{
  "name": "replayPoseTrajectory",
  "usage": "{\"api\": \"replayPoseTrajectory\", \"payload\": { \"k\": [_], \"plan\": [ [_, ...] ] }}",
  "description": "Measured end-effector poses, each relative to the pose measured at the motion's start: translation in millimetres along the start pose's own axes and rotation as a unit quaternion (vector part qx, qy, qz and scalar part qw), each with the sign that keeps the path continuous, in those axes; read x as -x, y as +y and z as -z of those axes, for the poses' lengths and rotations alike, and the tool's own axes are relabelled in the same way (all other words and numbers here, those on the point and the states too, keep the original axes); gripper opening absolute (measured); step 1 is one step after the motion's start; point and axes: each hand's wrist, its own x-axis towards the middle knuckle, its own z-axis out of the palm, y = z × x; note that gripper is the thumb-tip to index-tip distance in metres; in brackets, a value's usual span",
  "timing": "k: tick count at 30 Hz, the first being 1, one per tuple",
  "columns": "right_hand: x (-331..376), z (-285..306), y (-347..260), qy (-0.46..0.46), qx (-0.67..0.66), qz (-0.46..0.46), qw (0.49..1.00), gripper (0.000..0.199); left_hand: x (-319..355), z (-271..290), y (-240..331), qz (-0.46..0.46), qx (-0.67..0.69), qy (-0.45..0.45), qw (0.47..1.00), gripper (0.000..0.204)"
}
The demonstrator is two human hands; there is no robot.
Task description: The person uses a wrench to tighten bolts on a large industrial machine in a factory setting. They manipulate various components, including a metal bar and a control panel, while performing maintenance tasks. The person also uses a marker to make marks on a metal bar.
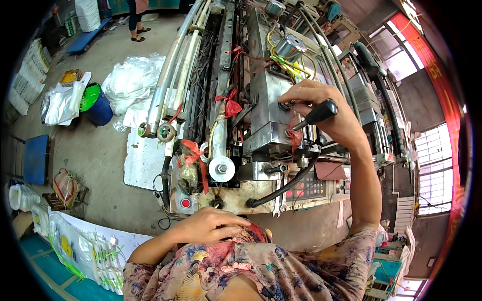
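Bright daylight from washed-out windows (435, 169) at right, sharp centre, bent fisheye edges, black corners.

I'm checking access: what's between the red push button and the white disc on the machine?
In the head view, a red strip hangs between them.

The shirt (301, 258) at bottom centre is pinkish beige, patterned with blue-purple blooms and yellow shells. Mid-frame: silver-grey machine housing (271, 90), red ribbon (230, 107), white disc (221, 169), black lever knob (325, 110). Upper left: blue bucket (102, 114), bright green liner (90, 97). Right edge: red banner (444, 108), yellow markings
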Motion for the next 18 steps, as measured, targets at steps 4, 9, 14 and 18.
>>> {"api": "replayPoseTrajectory", "payload": {
  "k": [4,9,14,18],
  "plan": [
    [-3,-5,-13,0.068,-0.006,-0.117,0.991,0.037,7,21,10,0.019,0.051,0.008,0.999,0.028],
    [-6,-15,-15,0.019,0.087,-0.214,0.973,0.030,18,23,11,-0.034,0.107,0.020,0.994,0.029],
    [-8,-2,-22,-0.028,0.002,-0.162,0.986,0.021,25,29,15,0.003,0.121,0.008,0.993,0.029],
    [-8,4,-17,0.006,-0.011,-0.167,0.986,0.033,25,26,12,-0.013,0.126,0.021,0.992,0.029]
  ]
}}
